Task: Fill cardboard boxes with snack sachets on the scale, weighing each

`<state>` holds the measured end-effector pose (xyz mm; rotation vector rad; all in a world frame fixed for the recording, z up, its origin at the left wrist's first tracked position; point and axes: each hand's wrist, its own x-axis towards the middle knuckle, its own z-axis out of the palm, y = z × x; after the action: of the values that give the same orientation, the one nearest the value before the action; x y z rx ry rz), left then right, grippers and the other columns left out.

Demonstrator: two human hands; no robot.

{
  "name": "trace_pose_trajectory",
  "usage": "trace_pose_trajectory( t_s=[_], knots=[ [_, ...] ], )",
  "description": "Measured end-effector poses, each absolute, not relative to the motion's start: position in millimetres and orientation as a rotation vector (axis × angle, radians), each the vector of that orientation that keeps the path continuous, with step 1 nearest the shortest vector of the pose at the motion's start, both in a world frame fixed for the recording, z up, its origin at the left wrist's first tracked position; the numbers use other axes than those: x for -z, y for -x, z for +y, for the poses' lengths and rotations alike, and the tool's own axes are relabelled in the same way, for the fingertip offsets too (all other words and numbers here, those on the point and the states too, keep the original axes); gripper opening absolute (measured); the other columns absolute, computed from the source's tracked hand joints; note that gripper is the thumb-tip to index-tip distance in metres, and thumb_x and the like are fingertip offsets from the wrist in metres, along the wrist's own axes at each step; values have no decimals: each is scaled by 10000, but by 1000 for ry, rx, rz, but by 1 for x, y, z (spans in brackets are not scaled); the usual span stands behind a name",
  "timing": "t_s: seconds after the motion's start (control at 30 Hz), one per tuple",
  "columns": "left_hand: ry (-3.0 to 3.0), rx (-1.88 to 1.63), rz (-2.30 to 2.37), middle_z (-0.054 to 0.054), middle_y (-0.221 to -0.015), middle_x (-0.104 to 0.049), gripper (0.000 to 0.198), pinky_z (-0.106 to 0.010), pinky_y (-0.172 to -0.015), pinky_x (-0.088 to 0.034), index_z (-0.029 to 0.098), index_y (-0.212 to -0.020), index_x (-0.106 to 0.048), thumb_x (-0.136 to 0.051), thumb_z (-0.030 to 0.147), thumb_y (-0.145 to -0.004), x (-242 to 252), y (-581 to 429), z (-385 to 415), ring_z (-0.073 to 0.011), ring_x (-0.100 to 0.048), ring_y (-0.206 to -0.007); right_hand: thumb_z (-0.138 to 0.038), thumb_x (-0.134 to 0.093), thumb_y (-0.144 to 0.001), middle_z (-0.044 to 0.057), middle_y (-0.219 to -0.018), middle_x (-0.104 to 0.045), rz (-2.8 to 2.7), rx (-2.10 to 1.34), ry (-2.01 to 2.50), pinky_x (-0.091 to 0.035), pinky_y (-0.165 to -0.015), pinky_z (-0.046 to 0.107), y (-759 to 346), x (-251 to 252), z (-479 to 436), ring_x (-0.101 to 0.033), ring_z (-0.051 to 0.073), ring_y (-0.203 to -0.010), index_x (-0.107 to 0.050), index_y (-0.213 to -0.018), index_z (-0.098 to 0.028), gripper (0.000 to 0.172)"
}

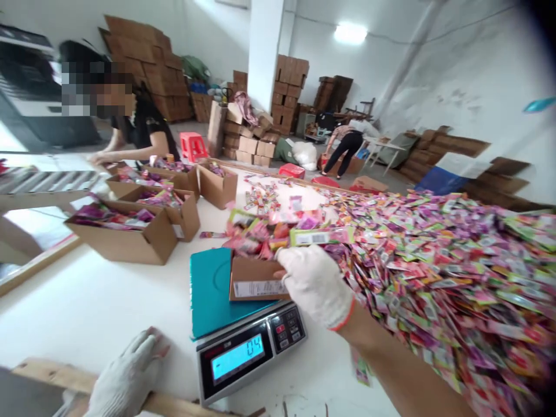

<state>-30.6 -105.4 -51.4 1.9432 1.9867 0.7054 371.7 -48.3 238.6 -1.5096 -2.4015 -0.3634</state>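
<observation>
Right fingers [285, 256] grasp the carton [256, 277], opening upward, labelled side nearest, long axis unclear; left fingers [141, 345] loose.

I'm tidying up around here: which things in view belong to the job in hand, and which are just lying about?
Seemingly part of the job:
- scale
- box on it
- heaped packets
- filled boxes

Probably just lying about:
- red stool
- stacked cartons
- white bundle

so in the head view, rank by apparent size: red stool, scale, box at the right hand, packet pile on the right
1. Packet pile
2. Scale
3. Box, partly covered
4. Red stool
</observation>
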Motion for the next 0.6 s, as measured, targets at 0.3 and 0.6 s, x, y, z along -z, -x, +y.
trace_pose_trajectory(
  t_s=[0.3,0.6],
  knots=[
    [-1273,-1126,1900,-168,-1532,-523,779,-584,-1118,-528,178,-1376,-602,-574,742,-839,8,12,-101,-394,-501,-1428,-247,-636,-937,4,-880,-685,-2313,337,1357,-432,-674,344,-375,-273,-77,-624,192,-746,-617,-966,-250,35],
    [-1516,-1660,1212,-151,-1536,-515,743,-373,-1114,-548,245,-1489,-523,-767,561,-862,-107,-35,-59,-285,-555,-1390,-769,-671,-825,164,-1583,-428,-2283,342,1066,-330,-1264,515,-440,-309,-35,-393,316,-1509,-400,-1570,-225,961]
  ],
)
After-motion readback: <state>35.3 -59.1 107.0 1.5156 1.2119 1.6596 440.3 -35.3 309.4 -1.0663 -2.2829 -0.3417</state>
